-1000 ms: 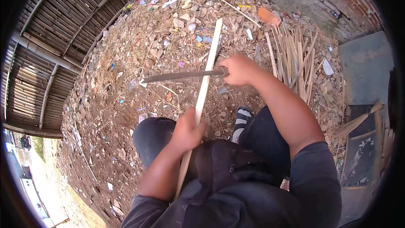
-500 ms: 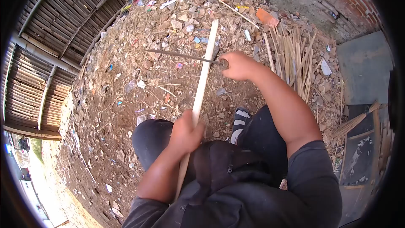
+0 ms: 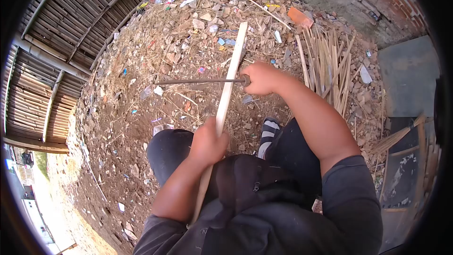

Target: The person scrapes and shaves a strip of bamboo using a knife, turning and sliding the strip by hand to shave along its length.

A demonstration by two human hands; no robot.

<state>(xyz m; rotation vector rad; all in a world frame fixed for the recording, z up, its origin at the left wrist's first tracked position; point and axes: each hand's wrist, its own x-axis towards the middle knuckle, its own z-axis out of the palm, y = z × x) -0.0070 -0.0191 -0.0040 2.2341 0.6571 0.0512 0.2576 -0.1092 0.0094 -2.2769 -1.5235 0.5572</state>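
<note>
My left hand (image 3: 208, 144) is wrapped round a pale flat wooden strip (image 3: 232, 73), which slants up and away from my lap. The strip's lower end lies against my body. In my right hand (image 3: 262, 78) is the handle end of a long dark blade (image 3: 198, 81), with the fingers closed round it. The blade points left and crosses the strip at about its middle; its thin edge shows. My right hand is just to the right of the strip.
Split strips (image 3: 328, 66) lie piled at the right, near an orange brick (image 3: 300, 18). A grey panel (image 3: 406, 78) stands beyond them. Rubble and litter cover the ground. A bamboo wall (image 3: 71, 23) is at the left, a brick wall (image 3: 398, 7) at the upper right.
The blade has swung from a tilted position to nearly level across the strip, and my right hand has moved slightly down and left. My left hand keeps its hold, with the strip shifting slightly.
</note>
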